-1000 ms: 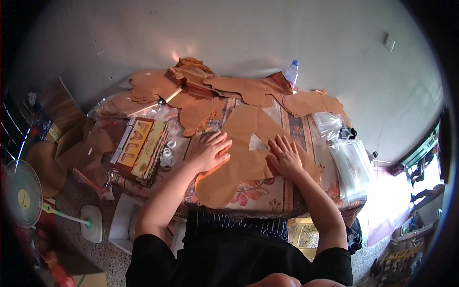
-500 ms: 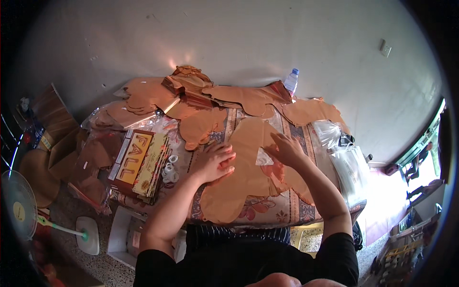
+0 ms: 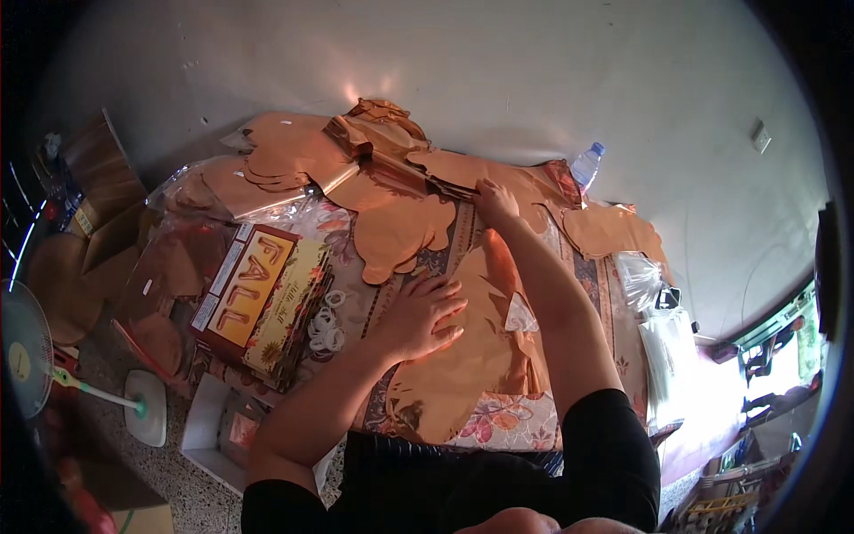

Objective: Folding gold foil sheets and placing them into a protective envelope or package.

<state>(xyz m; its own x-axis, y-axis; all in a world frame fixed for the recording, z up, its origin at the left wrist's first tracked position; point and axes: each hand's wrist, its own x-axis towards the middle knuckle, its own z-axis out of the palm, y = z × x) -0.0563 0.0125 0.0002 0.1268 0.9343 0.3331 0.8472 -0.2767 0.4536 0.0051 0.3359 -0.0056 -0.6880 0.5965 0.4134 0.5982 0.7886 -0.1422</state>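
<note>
A flat, uninflated copper-orange foil balloon [image 3: 445, 378] lies in front of me on the patterned tablecloth, its right part folded over and creased. My left hand [image 3: 422, 316] rests on its upper left part, palm down with fingers apart. A clear plastic piece [image 3: 520, 314] shows on the folded part, by my right forearm. Farther off, my right hand [image 3: 495, 205] is at the near edge of a stack of similar foil balloons [image 3: 489, 175]. Its fingers are curled on that edge; the fingertips are partly hidden.
More flat foil balloons [image 3: 400, 227] cover the table's far side. Printed cardboard packages [image 3: 267, 298] and white ribbon coils [image 3: 327, 325] lie at left. A water bottle [image 3: 587, 165] stands by the wall; clear plastic bags [image 3: 667, 356] lie at right. A fan [image 3: 27, 347] stands left of the table.
My right hand has left the near balloon and reached away to the far stack. The near balloon's right part is now folded over more. My left hand stays on it; the view has shifted.
</note>
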